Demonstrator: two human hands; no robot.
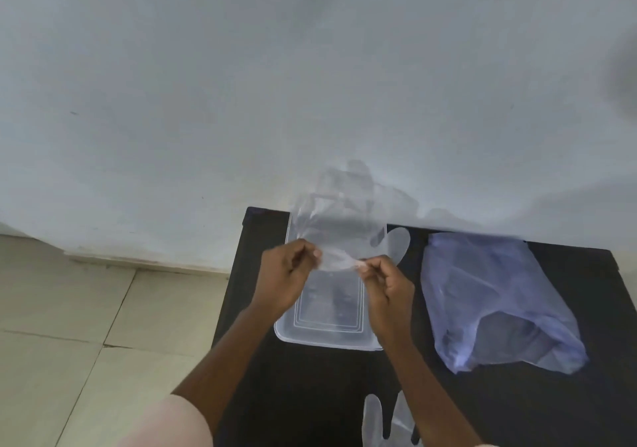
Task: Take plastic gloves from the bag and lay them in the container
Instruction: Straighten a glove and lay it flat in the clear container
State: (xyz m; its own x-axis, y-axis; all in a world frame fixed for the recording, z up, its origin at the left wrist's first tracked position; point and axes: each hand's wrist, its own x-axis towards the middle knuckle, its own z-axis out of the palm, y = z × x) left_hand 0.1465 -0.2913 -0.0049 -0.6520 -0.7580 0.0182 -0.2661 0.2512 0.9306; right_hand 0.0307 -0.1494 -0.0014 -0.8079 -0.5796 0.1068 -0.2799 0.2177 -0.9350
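A clear plastic glove (339, 219) hangs in the air above the clear rectangular container (327, 336), its fingers pointing away toward the wall. My left hand (287, 276) pinches one side of its cuff and my right hand (387, 286) pinches the other side, both over the container's middle. The thumb of a glove (396, 243) sticks out past the container's right rim. The bluish translucent bag (496, 295) lies crumpled on the black table to the right of the container. Another clear glove (389, 422) lies at the table's near edge, partly cut off.
The black table (310, 395) stands against a pale wall (241, 84). Its left edge drops to a beige tiled floor (86, 326). Bare table surface lies between the container and the near glove.
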